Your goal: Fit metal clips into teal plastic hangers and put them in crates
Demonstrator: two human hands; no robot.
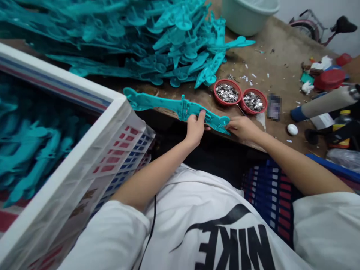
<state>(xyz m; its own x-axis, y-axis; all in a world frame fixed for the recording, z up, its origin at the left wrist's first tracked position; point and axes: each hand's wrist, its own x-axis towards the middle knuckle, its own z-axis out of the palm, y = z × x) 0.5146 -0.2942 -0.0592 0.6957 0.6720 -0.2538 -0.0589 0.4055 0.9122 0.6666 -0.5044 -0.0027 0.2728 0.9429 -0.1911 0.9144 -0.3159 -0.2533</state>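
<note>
White T-shirt [180, 213] reads NIKE [233, 247] upside down below hands [195, 129] gripping teal moulding [177, 105].

One head-worn camera looks forward and down from above the chest, close on the left hand [195, 129] and right hand [244, 127] at centre, with the workbench [281, 48] at 12 o'clock and white T-shirt [191, 210] at 6 o'clock.

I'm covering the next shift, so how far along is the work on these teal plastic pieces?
Looks done: teal moulded pieces lie in the white plastic crate. In hand: one teal piece, held by the left hand and right hand. Left: a large heap of teal pieces on the table, near two red baskets of silver bits; exact counts can't be told.
</note>
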